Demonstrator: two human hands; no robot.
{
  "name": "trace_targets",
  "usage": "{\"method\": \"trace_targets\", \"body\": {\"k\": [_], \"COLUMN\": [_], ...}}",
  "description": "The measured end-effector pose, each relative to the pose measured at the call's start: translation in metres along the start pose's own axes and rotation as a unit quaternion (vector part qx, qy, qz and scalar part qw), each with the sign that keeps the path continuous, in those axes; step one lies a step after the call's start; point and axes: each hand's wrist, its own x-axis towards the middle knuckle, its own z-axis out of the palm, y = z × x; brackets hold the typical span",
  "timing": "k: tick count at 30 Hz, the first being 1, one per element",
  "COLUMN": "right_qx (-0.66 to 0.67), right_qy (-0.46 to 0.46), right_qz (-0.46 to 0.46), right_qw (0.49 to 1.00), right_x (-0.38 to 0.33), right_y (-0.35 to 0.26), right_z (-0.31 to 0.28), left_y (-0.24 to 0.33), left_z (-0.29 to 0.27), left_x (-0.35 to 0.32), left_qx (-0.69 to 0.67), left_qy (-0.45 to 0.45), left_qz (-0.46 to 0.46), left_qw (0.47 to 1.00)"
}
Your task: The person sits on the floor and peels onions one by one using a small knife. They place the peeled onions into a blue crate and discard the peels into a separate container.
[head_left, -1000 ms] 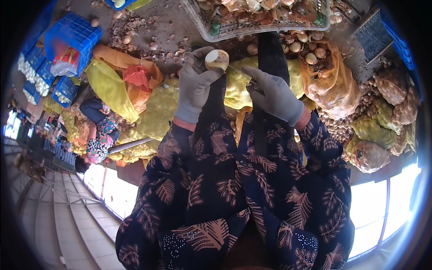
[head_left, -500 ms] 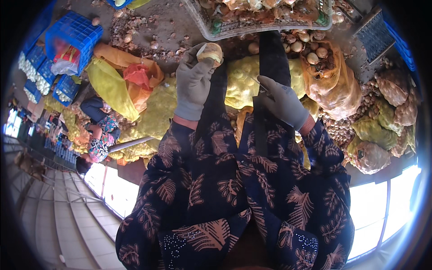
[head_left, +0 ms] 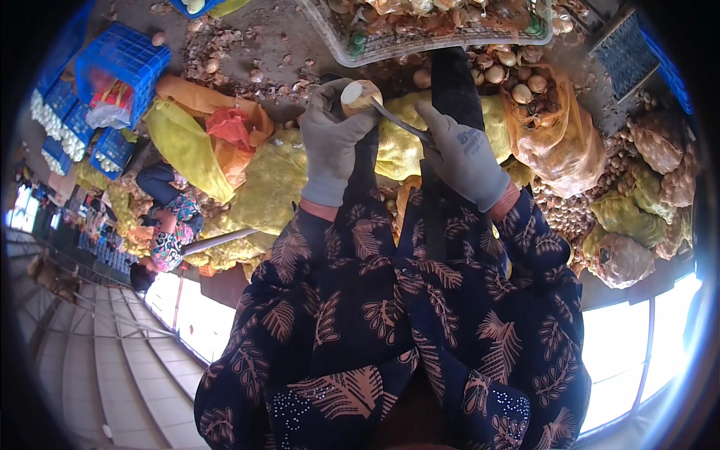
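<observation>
An onion (head_left: 361,97), pale on its upper face with brownish skin at the side, is gripped in the gloved fingers of my left hand (head_left: 330,142). My right hand (head_left: 466,161), also in a grey-white glove, is closed round the handle of a knife (head_left: 400,120). The blade points up and to the left, its tip at the right side of the onion. The knife's handle is mostly hidden by my fingers. Both hands are above my lap, below the crate's near edge.
A grey plastic crate (head_left: 352,60) with onions and loose skins stands ahead. Right of my legs lies an orange mesh bag (head_left: 559,142) of onions. Yellow sacks (head_left: 270,180) are at left, near a blue crate (head_left: 124,64). A person (head_left: 176,217) sits farther left.
My right hand has turned and moved up, bringing the knife blade to the onion. My left hand has shifted slightly right, and the onion shows a paler face.
</observation>
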Motion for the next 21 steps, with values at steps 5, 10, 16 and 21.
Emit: {"method": "trace_targets", "body": {"k": [5, 10, 16, 21], "right_qx": [-0.047, -0.036, 0.236, 0.278], "right_qy": [0.010, 0.057, -0.025, -0.042], "right_qz": [0.019, 0.045, 0.161, 0.219], "right_qw": [0.999, 0.997, 0.958, 0.934], "right_x": [0.002, 0.004, 0.008, 0.006], "right_y": [0.002, 0.001, -0.010, -0.012], "right_z": [0.006, 0.022, 0.020, 0.016], "left_y": [-0.002, -0.009, -0.010, -0.013], "left_z": [0.013, 0.016, 0.013, 0.012], "left_x": [-0.003, 0.001, 0.006, 0.008], "left_qx": [0.003, 0.077, 0.075, -0.082], "left_qy": [0.030, 0.080, 0.073, 0.023], "left_qz": [0.009, 0.029, -0.006, -0.073], "left_qw": [1.000, 0.993, 0.994, 0.994]}}
